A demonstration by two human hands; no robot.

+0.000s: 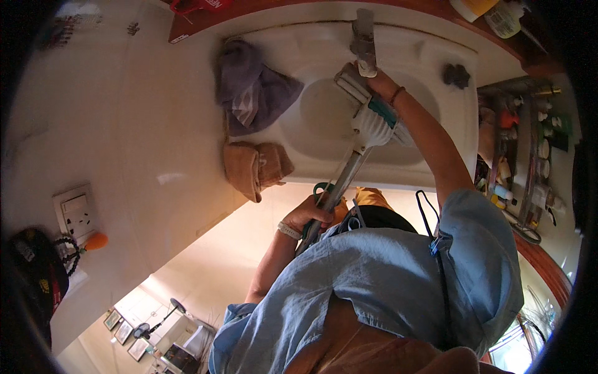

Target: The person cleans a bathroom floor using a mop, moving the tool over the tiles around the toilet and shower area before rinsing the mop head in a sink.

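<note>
A mop (372,128) with a white and teal plastic head and a grey metal pole lies slantwise over the white washbasin (324,153). My left hand (309,214), with a pale band at the wrist, is closed round the lower pole beside a green handle piece (321,189). Under the metal faucet (364,43), my right hand (380,83) grips the far end of the mop head. The spout and the mop head partly hide its fingers.
A grey-purple towel (255,93) and a brown cloth (255,165) hang over the basin's left edge. A dark scrubber (456,75) sits at its right corner. Bottles stand on the wooden shelf (430,11) above, and a rack (529,149) holds toiletries at right.
</note>
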